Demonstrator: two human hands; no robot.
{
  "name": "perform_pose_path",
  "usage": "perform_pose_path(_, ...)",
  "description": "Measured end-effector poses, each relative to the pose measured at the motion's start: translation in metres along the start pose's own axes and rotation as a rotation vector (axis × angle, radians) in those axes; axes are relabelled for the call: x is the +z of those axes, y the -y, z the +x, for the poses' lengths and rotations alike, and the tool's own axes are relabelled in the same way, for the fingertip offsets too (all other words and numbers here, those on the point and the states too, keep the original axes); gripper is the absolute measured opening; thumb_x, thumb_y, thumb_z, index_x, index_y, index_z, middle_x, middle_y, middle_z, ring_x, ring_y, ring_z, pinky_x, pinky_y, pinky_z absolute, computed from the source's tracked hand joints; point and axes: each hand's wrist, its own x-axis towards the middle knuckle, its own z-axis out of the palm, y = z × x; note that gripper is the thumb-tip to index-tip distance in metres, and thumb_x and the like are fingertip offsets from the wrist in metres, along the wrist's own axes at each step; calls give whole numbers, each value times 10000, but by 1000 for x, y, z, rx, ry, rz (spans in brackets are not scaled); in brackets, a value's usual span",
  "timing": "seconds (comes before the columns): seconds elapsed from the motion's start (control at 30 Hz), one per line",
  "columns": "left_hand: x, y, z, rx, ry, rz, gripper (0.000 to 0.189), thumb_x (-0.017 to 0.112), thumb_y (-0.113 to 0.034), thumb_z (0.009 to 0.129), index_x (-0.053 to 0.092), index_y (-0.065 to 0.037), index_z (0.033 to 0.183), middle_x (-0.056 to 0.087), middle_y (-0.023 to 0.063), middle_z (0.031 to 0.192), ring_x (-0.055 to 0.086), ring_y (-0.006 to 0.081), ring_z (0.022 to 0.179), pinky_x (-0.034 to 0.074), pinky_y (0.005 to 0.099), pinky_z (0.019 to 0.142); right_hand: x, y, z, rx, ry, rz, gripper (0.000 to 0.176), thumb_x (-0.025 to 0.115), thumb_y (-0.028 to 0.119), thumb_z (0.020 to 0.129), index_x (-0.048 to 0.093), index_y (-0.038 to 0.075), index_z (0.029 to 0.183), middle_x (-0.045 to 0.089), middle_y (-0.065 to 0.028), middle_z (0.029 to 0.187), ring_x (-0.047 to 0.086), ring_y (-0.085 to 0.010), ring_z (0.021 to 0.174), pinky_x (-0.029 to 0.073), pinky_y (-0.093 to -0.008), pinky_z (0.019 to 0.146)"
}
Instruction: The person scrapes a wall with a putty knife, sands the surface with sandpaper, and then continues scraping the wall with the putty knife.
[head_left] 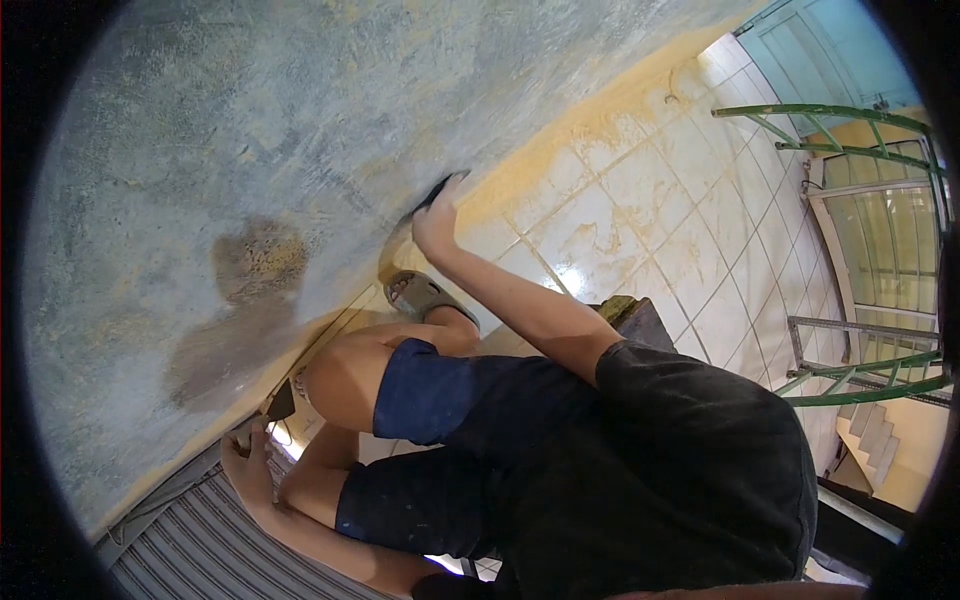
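My right hand [435, 228] is closed around a dark flat tool [440, 190], whose edge lies against the lower part of the mottled grey-blue wall [330, 110]. Its exact shape is blurred and partly covered by my fingers. Lower left in the view, my left hand [250, 465] is beside my knee, close to the wall's base and a ribbed grey shutter [240, 535]. Its fingers are loosely bent and apart, with nothing visible in them. Between the hands, a damp brown patch [235, 330] marks the wall.
My sandalled foot [425, 298] stands by the wall. White floor tiles [640, 200] carry yellowish smears. A dark block [650, 330] sits behind my right arm. Green metal frames [850, 112] stand at the right, near a light blue door [820, 55].
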Motion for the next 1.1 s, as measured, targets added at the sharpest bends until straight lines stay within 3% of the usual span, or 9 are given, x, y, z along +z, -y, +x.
perform_pose_path(0.1,-1,4,-1,57,22,-98,260,672,-227,900,489,-43,886,645,65,851,621,113,751,467,222,554,34,-57,19,496,295,391,582,509,10,767,286,-97,1294,586,-340,1016,586,-473,948,477,-449,836)
perform_pose_path(0.3,3,7,0,-46,-8,-1,268,679,-231,894,479,-54,872,638,58,823,604,106,733,438,204,535,-31,31,-18,106,462,143,744,502,18,789,77,-177,1367,577,-368,1009,588,-481,948,457,-442,868)
perform_pose_path(0.37,3,5,-3,-23,1,-116,261,682,-227,891,491,-50,874,628,48,804,575,78,701,424,194,526,12,-6,7,256,176,354,561,479,-16,776,279,-132,1287,589,-293,1025,588,-405,953,458,-420,860)
perform_pose_path(0.4,2,7,-3,-18,0,-118,261,682,-227,891,491,-50,874,628,48,804,575,78,701,424,194,526,15,-21,20,497,397,367,490,468,-41,768,377,-101,1246,576,-253,1095,576,-355,976,457,-391,863)
perform_pose_path(0.53,6,3,-2,-13,-1,-26,238,671,-198,898,488,-47,881,632,49,818,526,56,644,410,190,518,24,-7,-35,282,288,416,401,458,-52,764,486,-75,1164,589,-220,1094,585,-331,942,478,-369,812)
perform_pose_path(0.67,14,2,0,115,-24,-170,178,637,-118,913,476,-49,883,642,81,891,520,64,673,406,195,548,11,-24,8,784,654,850,426,497,14,793,484,-61,1212,578,-244,1119,547,-340,1080,454,-443,902)
perform_pose_path(0.8,30,-18,1,246,-7,-259,172,620,-79,917,458,-43,873,630,107,990,537,83,755,424,208,608,49,-44,-41,267,342,505,321,454,-20,813,547,-53,1118,601,-186,1066,560,-292,1017,475,-383,829)
perform_pose_path(0.93,45,-59,-12,208,-17,-223,186,624,-89,919,448,-35,893,607,118,1090,547,106,841,455,235,683,44,-67,7,613,579,729,320,452,-36,763,567,-57,1061,623,-148,924,589,-293,871,489,-384,726)
perform_pose_path(1.1,53,-73,-13,189,11,-220,185,634,-86,914,457,-30,914,599,130,1123,572,128,911,470,244,741,38,-37,-29,321,274,489,326,482,-29,747,560,-42,1063,610,-139,935,568,-263,823,480,-391,691)
